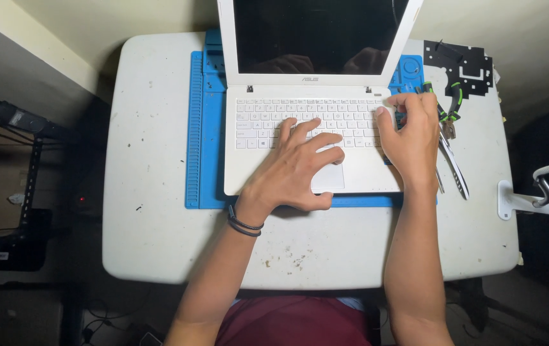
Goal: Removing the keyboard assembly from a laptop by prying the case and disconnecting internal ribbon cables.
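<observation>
Two hands: both are resting on an open white laptop (pixel 316 138) that is sitting in the middle of the table.
Left hand (pixel 297 170): it is lying palm down across the laptop's palm rest and touchpad, fingers spread and loose, gripping nothing; the fingertips are touching the lower rows of the keyboard and the thumb is lying along the front edge.
Left wrist: it is wearing two thin black bands (pixel 244 225).
Right hand (pixel 410 136): it is curling over the laptop's right edge near the hinge corner, thumb lying on the keyboard side and the fingers wrapping down the outside, clasping the edge of the base.
Laptop: it is standing open with the dark screen tilting away from the person; the base is lying on a blue work mat (pixel 204 128).
Work mat: it is showing at the left of the laptop, along its front edge and at the back right corner.
Table (pixel 153 211): white, rounded at the corners, speckled with small marks.
Pliers (pixel 450 106): green-and-black handled, lying just right of the right hand.
Tweezers (pixel 453 163): lying beside the pliers, pointing toward the person.
Black flat part (pixel 463 64): lying at the table's back right corner.
Clamp fitting (pixel 524 198): white, sitting on the right table edge.
</observation>
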